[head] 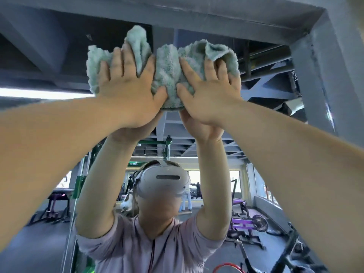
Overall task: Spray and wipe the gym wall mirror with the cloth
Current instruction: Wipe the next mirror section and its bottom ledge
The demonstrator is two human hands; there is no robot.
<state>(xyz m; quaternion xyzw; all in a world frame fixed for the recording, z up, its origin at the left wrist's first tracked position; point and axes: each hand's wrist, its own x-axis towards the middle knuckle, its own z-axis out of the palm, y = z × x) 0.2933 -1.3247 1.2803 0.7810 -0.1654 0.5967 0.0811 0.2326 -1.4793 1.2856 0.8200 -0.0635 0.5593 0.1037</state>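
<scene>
A fluffy pale green cloth [167, 75] is bunched high against the wall mirror [59, 62]. My left hand [128, 85] presses its left half with fingers spread and straight. My right hand [208, 91] presses its right half the same way, thumb lying on the cloth's lower fold. Both arms reach up and forward. The mirror shows my reflection below the hands, with arms raised and a headset on. No spray bottle is in view.
The mirror's grey frame edge [315, 75] runs down the right side, with a grey ceiling beam [177, 14] above. Reflected in the glass are purple gym machines [246, 223], a bench [59, 196] on the left and a dark floor.
</scene>
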